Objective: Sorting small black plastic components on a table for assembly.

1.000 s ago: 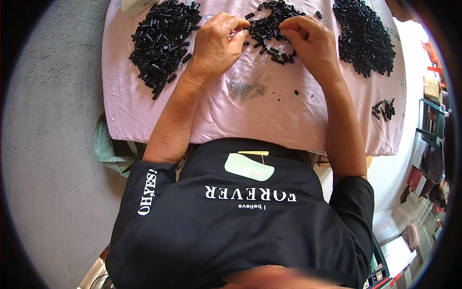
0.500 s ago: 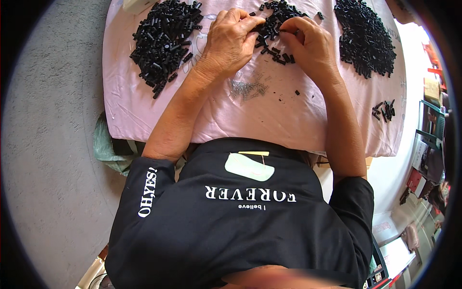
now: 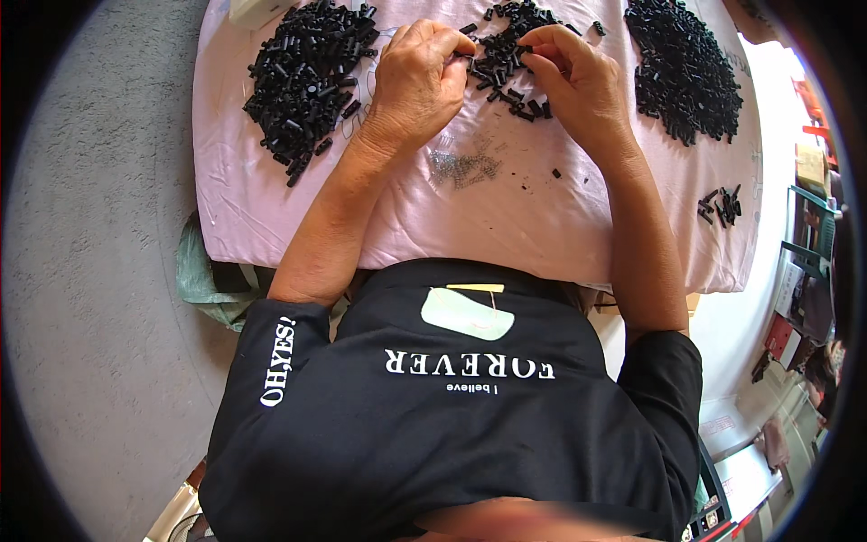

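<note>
My left hand (image 3: 420,83) is closed in a pinch at the left edge of the middle pile of small black tubular parts (image 3: 508,50). Whatever sits between its fingertips is too small to make out. On the other side of that pile, my right hand (image 3: 582,88) also pinches with thumb and forefinger. Something dark shows at those fingertips, but it blends into the black parts behind. Below the hands, a scatter of tiny silvery, spring-like pieces (image 3: 462,168) lies on the pink cloth (image 3: 433,226).
A heap of larger black tubes (image 3: 307,81) lies at the left. A dense heap of smaller black parts (image 3: 686,72) is at the right, with a little group of thin black pieces (image 3: 721,208) nearer me. A whitish object (image 3: 256,12) stands at the far left edge.
My left hand has drawn slightly left, away from the middle pile. My right hand has shifted a little left, and both stay pinched.
</note>
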Demonstrator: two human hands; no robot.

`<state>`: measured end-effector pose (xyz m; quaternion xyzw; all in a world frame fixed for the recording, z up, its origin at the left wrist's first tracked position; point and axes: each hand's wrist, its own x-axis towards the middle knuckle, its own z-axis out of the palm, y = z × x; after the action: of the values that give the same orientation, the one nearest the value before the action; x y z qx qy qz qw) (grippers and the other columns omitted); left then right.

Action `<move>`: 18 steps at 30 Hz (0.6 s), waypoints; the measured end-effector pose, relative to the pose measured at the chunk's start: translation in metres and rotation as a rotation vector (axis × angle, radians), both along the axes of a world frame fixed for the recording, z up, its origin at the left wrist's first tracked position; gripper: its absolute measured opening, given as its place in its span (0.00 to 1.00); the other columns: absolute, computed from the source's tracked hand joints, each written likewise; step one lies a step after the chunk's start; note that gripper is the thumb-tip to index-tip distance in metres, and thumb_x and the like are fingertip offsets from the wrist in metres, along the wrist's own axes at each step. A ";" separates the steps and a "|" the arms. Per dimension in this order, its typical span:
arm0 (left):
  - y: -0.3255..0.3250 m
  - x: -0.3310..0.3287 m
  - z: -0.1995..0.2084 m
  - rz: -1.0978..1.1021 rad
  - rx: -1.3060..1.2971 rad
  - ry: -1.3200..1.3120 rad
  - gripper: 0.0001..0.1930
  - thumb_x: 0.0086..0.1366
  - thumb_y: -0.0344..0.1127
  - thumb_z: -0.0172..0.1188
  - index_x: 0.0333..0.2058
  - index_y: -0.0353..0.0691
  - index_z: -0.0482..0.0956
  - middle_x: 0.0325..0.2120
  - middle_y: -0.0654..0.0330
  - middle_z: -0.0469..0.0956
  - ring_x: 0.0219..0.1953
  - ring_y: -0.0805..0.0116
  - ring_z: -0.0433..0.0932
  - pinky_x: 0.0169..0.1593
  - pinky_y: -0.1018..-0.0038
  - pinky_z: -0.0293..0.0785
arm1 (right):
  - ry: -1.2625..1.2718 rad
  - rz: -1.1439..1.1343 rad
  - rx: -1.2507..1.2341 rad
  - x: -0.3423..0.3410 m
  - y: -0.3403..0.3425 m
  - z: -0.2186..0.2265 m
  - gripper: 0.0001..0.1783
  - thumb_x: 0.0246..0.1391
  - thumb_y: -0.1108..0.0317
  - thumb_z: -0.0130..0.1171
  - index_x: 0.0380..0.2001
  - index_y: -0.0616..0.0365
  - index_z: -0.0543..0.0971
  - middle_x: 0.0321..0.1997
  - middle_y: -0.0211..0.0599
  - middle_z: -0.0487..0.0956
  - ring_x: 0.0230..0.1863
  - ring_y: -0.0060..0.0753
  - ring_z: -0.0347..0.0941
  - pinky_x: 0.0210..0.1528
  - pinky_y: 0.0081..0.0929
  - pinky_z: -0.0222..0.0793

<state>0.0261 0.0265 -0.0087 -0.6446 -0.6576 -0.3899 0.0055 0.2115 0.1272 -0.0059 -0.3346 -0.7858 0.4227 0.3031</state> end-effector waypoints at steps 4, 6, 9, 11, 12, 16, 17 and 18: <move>-0.001 -0.005 0.001 0.016 -0.014 -0.013 0.08 0.56 0.26 0.59 0.34 0.42 0.83 0.32 0.58 0.79 0.37 0.57 0.79 0.46 0.64 0.76 | -0.034 0.025 0.079 0.000 0.000 0.001 0.10 0.58 0.71 0.64 0.44 0.57 0.82 0.31 0.27 0.84 0.32 0.14 0.77 0.36 0.17 0.74; -0.003 -0.009 0.002 0.026 -0.015 -0.003 0.07 0.56 0.27 0.60 0.34 0.42 0.83 0.32 0.58 0.80 0.37 0.57 0.79 0.46 0.64 0.76 | -0.045 0.012 0.081 0.001 0.001 0.000 0.10 0.57 0.71 0.65 0.44 0.57 0.83 0.32 0.28 0.84 0.33 0.14 0.77 0.37 0.18 0.74; -0.006 -0.012 0.002 0.045 -0.089 0.045 0.10 0.61 0.27 0.61 0.41 0.42 0.83 0.37 0.59 0.80 0.36 0.65 0.80 0.43 0.71 0.78 | -0.079 0.009 0.133 0.000 0.000 0.000 0.10 0.56 0.71 0.66 0.42 0.56 0.84 0.33 0.30 0.85 0.32 0.15 0.78 0.37 0.19 0.74; -0.006 -0.012 0.002 0.024 -0.089 0.024 0.09 0.61 0.28 0.62 0.41 0.41 0.83 0.36 0.60 0.80 0.35 0.67 0.80 0.42 0.72 0.78 | -0.102 0.016 0.183 0.000 -0.002 0.001 0.10 0.56 0.71 0.66 0.42 0.56 0.84 0.33 0.31 0.85 0.32 0.16 0.78 0.37 0.19 0.74; -0.006 -0.011 0.002 0.024 -0.088 0.024 0.09 0.61 0.28 0.62 0.41 0.41 0.83 0.36 0.60 0.80 0.35 0.67 0.80 0.42 0.72 0.78 | -0.102 0.008 0.210 -0.001 -0.003 0.001 0.09 0.56 0.71 0.66 0.41 0.56 0.84 0.31 0.31 0.84 0.31 0.17 0.78 0.36 0.19 0.74; -0.007 -0.008 0.002 0.033 -0.114 -0.030 0.09 0.61 0.29 0.64 0.41 0.41 0.83 0.36 0.60 0.80 0.34 0.69 0.80 0.40 0.74 0.78 | -0.068 -0.054 0.202 0.001 0.001 0.007 0.09 0.56 0.71 0.65 0.42 0.55 0.85 0.28 0.30 0.82 0.28 0.18 0.76 0.34 0.19 0.72; -0.006 -0.009 0.003 0.034 -0.112 -0.021 0.09 0.61 0.29 0.64 0.41 0.40 0.83 0.36 0.60 0.80 0.33 0.69 0.80 0.40 0.74 0.78 | -0.068 -0.055 0.202 0.001 0.004 0.004 0.09 0.56 0.71 0.65 0.42 0.55 0.85 0.28 0.30 0.82 0.28 0.18 0.76 0.34 0.19 0.72; -0.006 -0.009 0.002 0.034 -0.111 -0.021 0.09 0.61 0.29 0.64 0.41 0.40 0.83 0.36 0.60 0.80 0.33 0.69 0.80 0.40 0.74 0.78 | -0.039 -0.107 0.236 0.002 0.008 0.001 0.09 0.57 0.70 0.64 0.42 0.54 0.85 0.28 0.30 0.82 0.28 0.18 0.76 0.34 0.19 0.72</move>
<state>0.0172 0.0205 -0.0069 -0.6286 -0.6892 -0.3592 -0.0305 0.2133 0.1353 -0.0049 -0.3463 -0.8170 0.3036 0.3471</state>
